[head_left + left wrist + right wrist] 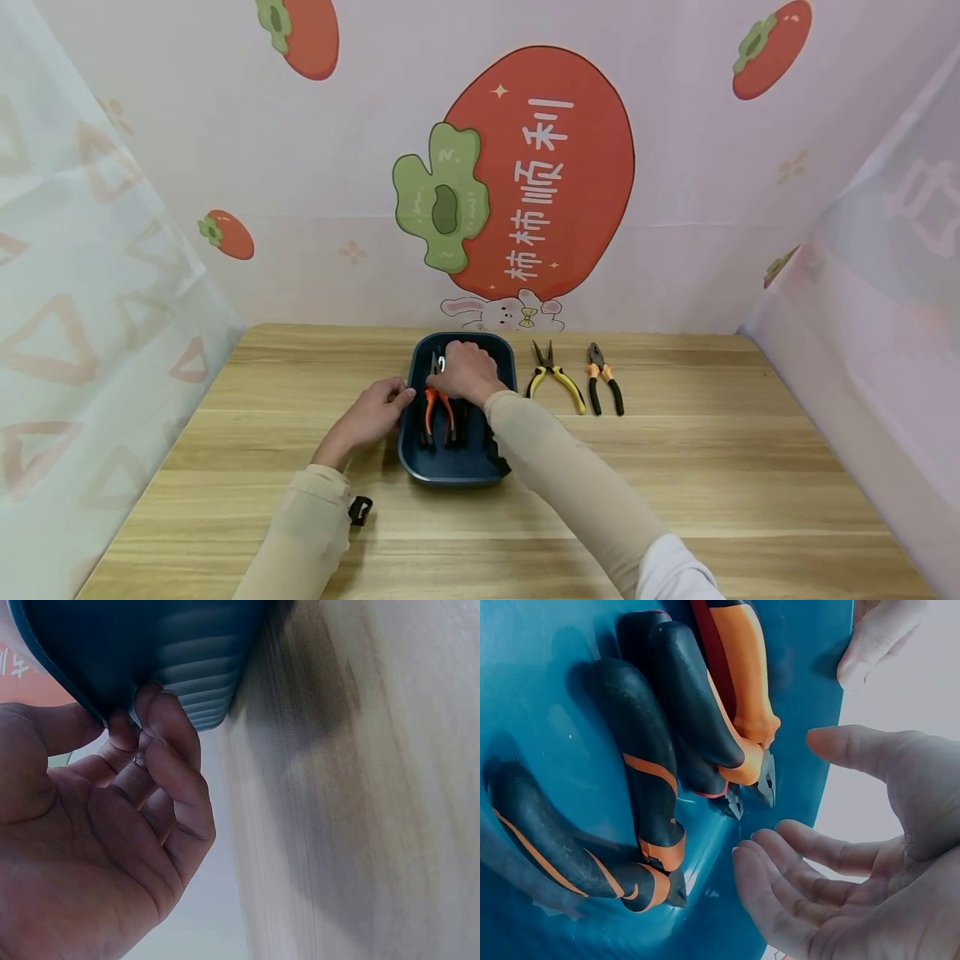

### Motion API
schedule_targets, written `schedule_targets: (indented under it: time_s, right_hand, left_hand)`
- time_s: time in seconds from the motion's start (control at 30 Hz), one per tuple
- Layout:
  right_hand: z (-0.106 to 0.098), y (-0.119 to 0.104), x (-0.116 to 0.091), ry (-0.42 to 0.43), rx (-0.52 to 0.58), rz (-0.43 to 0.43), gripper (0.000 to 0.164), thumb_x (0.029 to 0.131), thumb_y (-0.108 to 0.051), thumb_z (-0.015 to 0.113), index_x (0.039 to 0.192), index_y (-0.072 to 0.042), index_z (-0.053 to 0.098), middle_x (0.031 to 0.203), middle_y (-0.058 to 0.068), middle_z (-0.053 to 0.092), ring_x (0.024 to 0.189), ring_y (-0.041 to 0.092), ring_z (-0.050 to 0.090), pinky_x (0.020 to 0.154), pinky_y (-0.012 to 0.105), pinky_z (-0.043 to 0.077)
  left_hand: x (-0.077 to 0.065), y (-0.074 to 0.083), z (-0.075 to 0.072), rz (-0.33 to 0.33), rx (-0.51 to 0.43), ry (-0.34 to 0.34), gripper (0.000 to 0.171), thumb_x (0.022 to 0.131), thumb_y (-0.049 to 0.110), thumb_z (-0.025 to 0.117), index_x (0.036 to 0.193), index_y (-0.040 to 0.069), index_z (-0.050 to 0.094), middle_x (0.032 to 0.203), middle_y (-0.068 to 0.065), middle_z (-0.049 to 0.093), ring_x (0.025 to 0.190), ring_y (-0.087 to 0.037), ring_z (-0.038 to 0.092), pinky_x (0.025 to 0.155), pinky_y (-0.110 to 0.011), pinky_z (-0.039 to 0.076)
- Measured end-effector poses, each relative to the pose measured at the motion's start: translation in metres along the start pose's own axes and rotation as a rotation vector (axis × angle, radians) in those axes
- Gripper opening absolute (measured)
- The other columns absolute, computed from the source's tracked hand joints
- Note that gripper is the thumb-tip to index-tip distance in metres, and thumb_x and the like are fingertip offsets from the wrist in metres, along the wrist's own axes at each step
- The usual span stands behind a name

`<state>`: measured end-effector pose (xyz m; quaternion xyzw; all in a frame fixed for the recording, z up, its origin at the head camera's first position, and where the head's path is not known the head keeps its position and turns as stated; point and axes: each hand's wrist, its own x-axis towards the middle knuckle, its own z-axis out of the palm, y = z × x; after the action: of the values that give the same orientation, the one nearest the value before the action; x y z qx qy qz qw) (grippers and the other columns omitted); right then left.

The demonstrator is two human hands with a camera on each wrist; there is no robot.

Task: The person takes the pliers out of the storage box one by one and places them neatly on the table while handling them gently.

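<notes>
A dark blue tray [450,480] stands on the table with several pliers inside it. At its left side my left hand [371,412] pinches the rim between thumb and curled forefinger, as the left wrist view shows on the tray wall [180,645]. Over the far half of the tray is my right hand [468,372], thumb and fingers apart and holding nothing. Close to its fingertips, in the right wrist view, lie pliers with black handles and orange stripes [649,772]. Beside them are more pliers, one handle orange and red [746,667].
Right of the tray, yellow-handled long-nose pliers [573,392] and pliers with black and orange handles [617,398] lie on the wooden table [712,467]. A small black object [361,510] shows beside the left forearm. A printed cloth [675,250] hangs behind the table.
</notes>
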<state>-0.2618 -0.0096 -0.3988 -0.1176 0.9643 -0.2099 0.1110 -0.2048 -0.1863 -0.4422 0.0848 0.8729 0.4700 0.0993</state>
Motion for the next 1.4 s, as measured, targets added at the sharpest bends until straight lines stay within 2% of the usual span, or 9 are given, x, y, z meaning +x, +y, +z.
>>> schedule_targets:
  time_s: [0.37,0.63,0.93,1.2,1.4]
  right_hand:
    - [0.004,0.0,0.002,-0.021,-0.028,0.014,0.033,0.089,-0.04,0.076,0.08,-0.012,0.062,0.073,0.004,0.055,0.064,0.022,0.057,0.057,0.033,0.043]
    - [0.007,0.0,0.003,-0.044,-0.013,0.015,0.037,0.09,-0.042,0.077,0.073,-0.013,0.061,0.069,0.003,0.053,0.065,0.022,0.057,0.059,0.033,0.041]
    - [0.012,-0.001,0.004,-0.045,-0.006,0.025,0.036,0.09,-0.043,0.077,0.075,-0.013,0.063,0.07,0.003,0.054,0.071,0.023,0.058,0.072,0.039,0.043]
    - [0.017,-0.001,0.004,-0.055,0.015,0.016,0.035,0.089,-0.041,0.078,0.075,-0.012,0.063,0.062,0.002,0.051,0.064,0.022,0.058,0.062,0.034,0.043]
    - [0.019,0.0,0.005,-0.072,0.024,0.014,0.033,0.091,-0.04,0.076,0.077,-0.012,0.064,0.063,0.003,0.053,0.063,0.022,0.06,0.063,0.034,0.044]
  left_hand:
    - [0.002,0.001,0.001,-0.003,0.009,0.01,0.028,0.109,0.017,0.046,0.088,-0.001,0.054,0.071,-0.005,0.048,0.064,-0.02,0.049,0.06,-0.032,0.04]
    - [0.002,0.001,0.0,0.014,0.012,0.009,0.029,0.109,0.017,0.047,0.088,-0.001,0.054,0.07,-0.004,0.048,0.063,-0.019,0.048,0.058,-0.032,0.04]
    - [0.003,-0.001,0.0,0.016,0.025,0.009,0.029,0.109,0.017,0.046,0.088,-0.001,0.053,0.069,-0.004,0.048,0.061,-0.019,0.048,0.058,-0.032,0.04]
    - [0.003,-0.001,0.001,0.0,0.025,0.008,0.028,0.109,0.017,0.047,0.088,-0.001,0.054,0.069,-0.005,0.049,0.061,-0.019,0.047,0.058,-0.031,0.038]
    - [0.002,-0.001,0.001,0.008,0.031,0.006,0.029,0.109,0.016,0.046,0.087,0.0,0.053,0.068,-0.005,0.048,0.06,-0.019,0.047,0.057,-0.031,0.038]
